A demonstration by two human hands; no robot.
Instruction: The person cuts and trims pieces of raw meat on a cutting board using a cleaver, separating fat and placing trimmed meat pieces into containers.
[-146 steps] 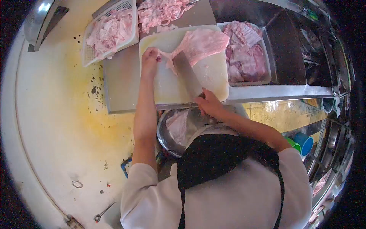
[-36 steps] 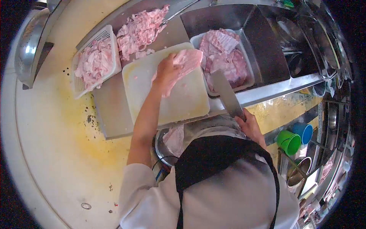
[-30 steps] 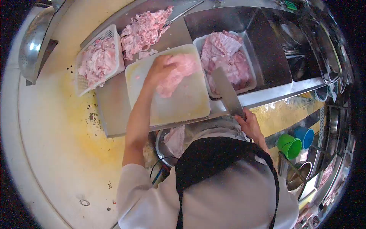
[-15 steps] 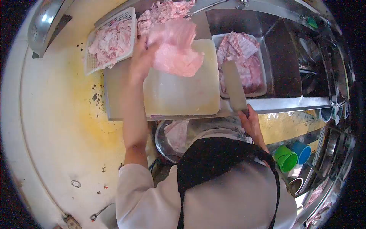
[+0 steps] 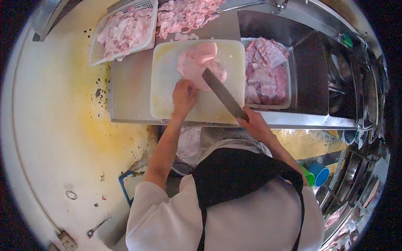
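Observation:
A pale pink piece of meat (image 5: 194, 62) lies on the white cutting board (image 5: 163, 104). My left hand (image 5: 184, 97) is at its near left edge, fingers curled in and closed on the edge; the fingertips are partly hidden. My right hand (image 5: 254, 124) grips the handle of a cleaver (image 5: 226, 95), whose long broad blade slants up and left over the board. The blade's tip reaches the right part of the meat; whether it touches the meat I cannot tell.
A white perforated basket (image 5: 154, 25) of pale trimmings stands at the back left, beside a heap of meat scraps (image 5: 184, 16). Right of the board, a white tray (image 5: 289, 83) of meat pieces sits in the steel sink (image 5: 310, 75). Below the counter are a green bucket (image 5: 309, 178) and blue bucket (image 5: 320, 175).
The meat has come down from my raised left hand onto the board. My left hand has moved right and nearer to me. The cleaver has swung left from above the tray to the meat.

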